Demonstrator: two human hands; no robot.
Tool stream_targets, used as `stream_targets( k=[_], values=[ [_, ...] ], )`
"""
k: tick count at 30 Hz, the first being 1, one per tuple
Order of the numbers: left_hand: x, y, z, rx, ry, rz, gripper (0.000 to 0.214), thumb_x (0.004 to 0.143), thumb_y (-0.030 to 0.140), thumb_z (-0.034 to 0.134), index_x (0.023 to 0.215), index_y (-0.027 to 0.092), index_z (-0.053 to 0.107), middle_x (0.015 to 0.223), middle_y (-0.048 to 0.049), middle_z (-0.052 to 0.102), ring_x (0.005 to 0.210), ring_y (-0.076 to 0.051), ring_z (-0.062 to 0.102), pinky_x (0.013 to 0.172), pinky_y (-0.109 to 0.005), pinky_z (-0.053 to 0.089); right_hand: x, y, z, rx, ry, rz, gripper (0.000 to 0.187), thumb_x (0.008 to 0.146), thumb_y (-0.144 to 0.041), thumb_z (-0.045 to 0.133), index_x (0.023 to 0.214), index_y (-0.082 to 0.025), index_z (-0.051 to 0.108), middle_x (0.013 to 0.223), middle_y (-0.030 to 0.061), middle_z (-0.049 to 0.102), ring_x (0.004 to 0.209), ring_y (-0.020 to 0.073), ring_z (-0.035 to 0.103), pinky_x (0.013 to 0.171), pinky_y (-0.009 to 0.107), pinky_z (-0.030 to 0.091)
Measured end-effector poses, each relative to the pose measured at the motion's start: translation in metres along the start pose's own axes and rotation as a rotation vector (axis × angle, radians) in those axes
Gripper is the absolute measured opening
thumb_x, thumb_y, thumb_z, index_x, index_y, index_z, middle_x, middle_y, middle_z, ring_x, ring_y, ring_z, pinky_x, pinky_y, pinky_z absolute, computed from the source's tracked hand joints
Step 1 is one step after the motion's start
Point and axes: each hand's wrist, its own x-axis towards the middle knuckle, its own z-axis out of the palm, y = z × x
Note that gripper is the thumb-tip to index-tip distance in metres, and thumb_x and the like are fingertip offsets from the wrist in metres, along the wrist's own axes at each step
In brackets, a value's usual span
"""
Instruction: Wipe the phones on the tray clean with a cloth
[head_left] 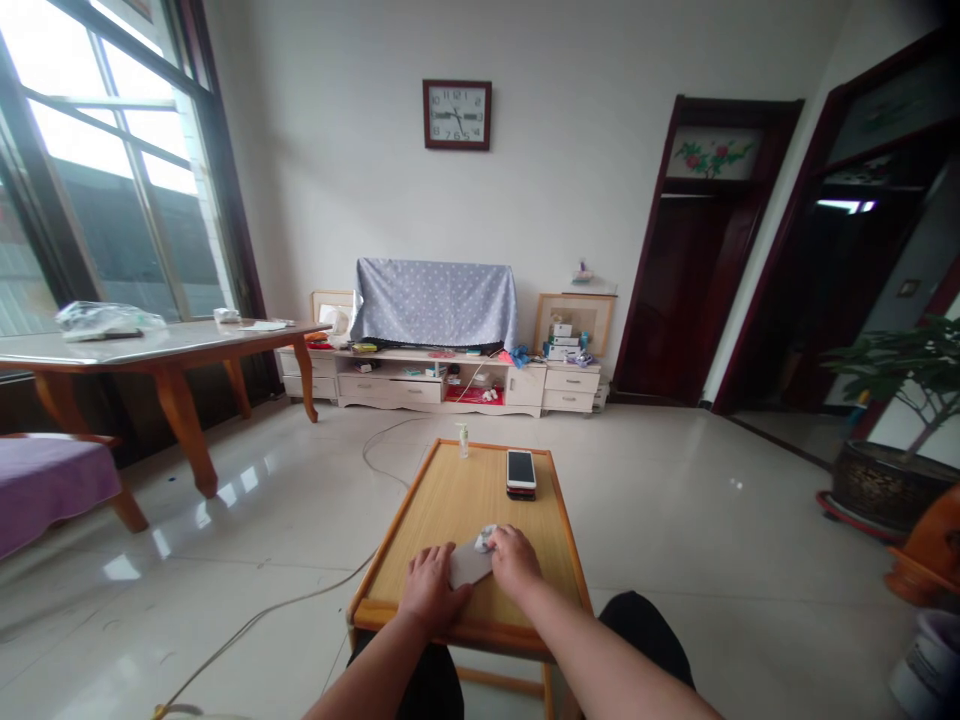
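Grey sheet (470,565) lay near the front edge of the bench (450,510), held flat under the left hand (431,588) with spread fingers, apparently to steady it, while the right hand (514,560) bunched its fingers over a small white object (486,538).

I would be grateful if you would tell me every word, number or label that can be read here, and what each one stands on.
Wall clock: "12" at the top, "6" at the bottom; the other numerals are hard to make out.
Pump bottle: label too small to read.
Stacked boxes: print too small to read.
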Motion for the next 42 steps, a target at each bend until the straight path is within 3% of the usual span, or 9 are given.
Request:
stream_targets(
  k=[6, 9, 12, 17, 22, 27, 29, 35, 42],
  values=[
    [-0.003, -0.004, -0.008, -0.003, 0.023, -0.001, 0.069, 0.075, 0.057, 0.063, 0.134, 0.021, 0.054, 0.134, -0.0117, 0.059, 0.127, -0.031, 0.047, 0.108, -0.04, 0.029, -0.006, 0.011, -0.009, -0.012, 0.04, 0.005, 0.038, 0.087, -0.015, 0.044, 0.112, -0.023, 0.071, 0.116, 0.0061, 0.071, 0.112, 0.0211, 0.062, 0.098, 0.033, 0.045],
    [-0.004, -0.004, -0.009, 0.002, 0.027, -0.01, 0.066, 0.076, 0.057, 0.062, 0.132, 0.023, 0.055, 0.131, -0.011, 0.059, 0.126, -0.031, 0.048, 0.109, -0.04, 0.028, -0.003, 0.008, 0.001, -0.021, 0.018, -0.012, 0.044, 0.094, -0.029, 0.044, 0.134, -0.022, 0.061, 0.14, 0.0087, 0.06, 0.133, 0.0229, 0.051, 0.109, 0.036, 0.039],
    [-0.006, -0.001, -0.012, 0.028, 0.018, -0.017, 0.062, 0.076, 0.054, 0.063, 0.13, 0.025, 0.056, 0.128, -0.0102, 0.06, 0.125, -0.031, 0.048, 0.109, -0.041, 0.027, -0.003, -0.002, 0.014, -0.073, -0.103, -0.011, 0.052, 0.1, -0.045, 0.038, 0.147, -0.024, 0.049, 0.154, 0.009, 0.046, 0.145, 0.0255, 0.036, 0.119, 0.046, 0.026],
    [-0.006, 0.002, -0.014, 0.061, 0.034, 0.018, 0.042, 0.082, 0.05, 0.056, 0.116, 0.026, 0.061, 0.117, -0.0088, 0.062, 0.116, -0.029, 0.052, 0.103, -0.04, 0.031, -0.025, -0.027, 0.024, -0.101, -0.29, -0.113, 0.053, 0.104, -0.049, 0.028, 0.147, -0.026, 0.049, 0.157, 0.0078, 0.041, 0.149, 0.0255, 0.029, 0.123, 0.054, 0.006],
    [-0.007, 0.0, -0.013, 0.061, 0.018, 0.015, 0.038, 0.081, 0.044, 0.057, 0.115, 0.026, 0.061, 0.118, -0.0083, 0.062, 0.116, -0.028, 0.052, 0.102, -0.039, 0.032, -0.043, -0.031, 0.013, -0.028, -0.338, -0.233, 0.054, 0.106, -0.049, 0.022, 0.147, -0.027, 0.049, 0.154, 0.0064, 0.045, 0.147, 0.0221, 0.033, 0.123, 0.051, 0.005],
    [-0.009, 0.0, -0.017, 0.054, -0.003, -0.005, 0.052, 0.077, 0.052, 0.062, 0.122, 0.026, 0.059, 0.123, -0.0092, 0.061, 0.121, -0.031, 0.049, 0.106, -0.041, 0.029, -0.019, -0.012, -0.002, -0.159, -0.265, -0.01, 0.052, 0.105, -0.049, 0.025, 0.143, -0.029, 0.053, 0.154, 0.0072, 0.045, 0.147, 0.0244, 0.033, 0.122, 0.057, 0.008],
    [-0.01, 0.0, -0.018, 0.045, -0.006, -0.008, 0.052, 0.078, 0.052, 0.061, 0.123, 0.026, 0.058, 0.124, -0.0092, 0.062, 0.122, -0.031, 0.049, 0.106, -0.041, 0.029, -0.016, -0.016, 0.002, -0.168, -0.255, 0.001, 0.052, 0.104, -0.049, 0.027, 0.142, -0.028, 0.055, 0.154, 0.0083, 0.045, 0.147, 0.0254, 0.033, 0.122, 0.056, 0.01],
    [-0.008, -0.003, -0.015, 0.034, -0.01, 0.005, 0.041, 0.081, 0.037, 0.058, 0.12, 0.027, 0.059, 0.123, -0.0082, 0.062, 0.118, -0.028, 0.051, 0.103, -0.039, 0.032, -0.049, -0.043, 0.025, 0.018, -0.367, -0.235, 0.055, 0.105, -0.048, 0.021, 0.151, -0.027, 0.044, 0.156, 0.006, 0.042, 0.148, 0.0228, 0.03, 0.123, 0.05, 0.014],
    [-0.003, 0.0, -0.009, 0.036, 0.014, 0.044, 0.049, 0.076, 0.048, 0.063, 0.119, 0.024, 0.059, 0.117, -0.0086, 0.062, 0.118, -0.03, 0.051, 0.101, -0.039, 0.033, -0.017, 0.004, 0.002, -0.102, -0.236, -0.003, 0.051, 0.105, -0.046, 0.026, 0.145, -0.026, 0.052, 0.155, 0.0085, 0.043, 0.148, 0.0247, 0.032, 0.122, 0.056, 0.012]
  ],
)
